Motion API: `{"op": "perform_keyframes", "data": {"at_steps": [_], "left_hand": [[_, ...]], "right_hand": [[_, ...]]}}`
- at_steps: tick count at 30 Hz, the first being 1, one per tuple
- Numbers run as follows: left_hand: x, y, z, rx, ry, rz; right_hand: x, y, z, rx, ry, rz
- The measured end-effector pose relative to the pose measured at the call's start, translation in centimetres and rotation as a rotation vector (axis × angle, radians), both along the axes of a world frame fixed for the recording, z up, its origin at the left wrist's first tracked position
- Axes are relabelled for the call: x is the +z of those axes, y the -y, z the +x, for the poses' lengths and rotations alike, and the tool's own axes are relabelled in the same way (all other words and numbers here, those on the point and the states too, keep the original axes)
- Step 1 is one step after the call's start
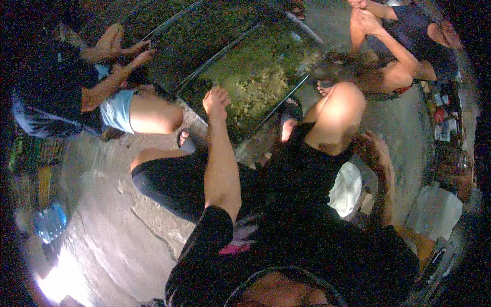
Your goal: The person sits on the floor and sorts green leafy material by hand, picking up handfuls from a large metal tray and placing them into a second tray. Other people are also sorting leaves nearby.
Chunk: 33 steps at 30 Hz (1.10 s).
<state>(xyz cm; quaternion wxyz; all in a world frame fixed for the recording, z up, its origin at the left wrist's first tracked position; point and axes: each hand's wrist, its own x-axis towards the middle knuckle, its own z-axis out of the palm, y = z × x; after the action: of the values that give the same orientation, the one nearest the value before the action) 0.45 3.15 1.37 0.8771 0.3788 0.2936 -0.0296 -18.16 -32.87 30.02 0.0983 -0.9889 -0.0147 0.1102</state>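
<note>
My left hand [216, 100] reaches forward over the near edge of a shallow rectangular tray or tank [191, 111] with pale rims. Loose mottled green and yellowish material [264, 90], too blurred to name, lies inside. The fingers look bent, and whether they hold anything is hidden. Bent back at my right side, my right arm brings my right hand [369, 144] beside my raised right thigh. That hand is dim and partly behind the leg, so its grip is unclear.
One person [115, 76] sits at the left with both hands by the tray; another [387, 50] sits at the far right, hands together near a knee. A white bag or cloth [345, 190] lies under my right arm. Blue clear plastic [50, 222] lies on the concrete floor [111, 215].
</note>
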Motion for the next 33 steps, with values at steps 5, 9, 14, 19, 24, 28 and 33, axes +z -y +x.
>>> {"op": "perform_keyframes", "data": {"at_steps": [5, 9, 14, 19, 24, 28, 33], "left_hand": [[0.0, -0.6, -0.4, 0.055, 0.057, -0.039], [-2.2, -1.9, -0.3, 0.064, 0.110, -0.004], [0.6, -0.3, -0.1, 0.013, -0.032, 0.022], [0.4, -0.7, -0.3, -0.007, 0.048, 0.042], [0.0, -0.5, -0.6, -0.025, 0.071, -0.078], [-0.7, 0.1, -0.1, -0.037, 0.065, -0.118], [-0.8, 1.7, -0.3, -0.030, 0.218, -0.231]], "right_hand": [[-1.9, 0.9, 0.1, 0.065, 0.074, -0.064], [-0.6, 0.4, 1.4, 0.126, 0.017, 0.138], [-0.3, 0.3, -0.5, 0.397, 0.148, -0.120], [-0.7, -0.6, -1.9, 0.415, 0.051, -0.198], [-1.6, -0.7, -1.9, 0.445, 0.116, -0.146], [1.1, -1.2, 2.3, 0.386, 0.416, -0.190], [3.7, -4.3, 7.8, 0.400, 0.298, -0.150]]}}
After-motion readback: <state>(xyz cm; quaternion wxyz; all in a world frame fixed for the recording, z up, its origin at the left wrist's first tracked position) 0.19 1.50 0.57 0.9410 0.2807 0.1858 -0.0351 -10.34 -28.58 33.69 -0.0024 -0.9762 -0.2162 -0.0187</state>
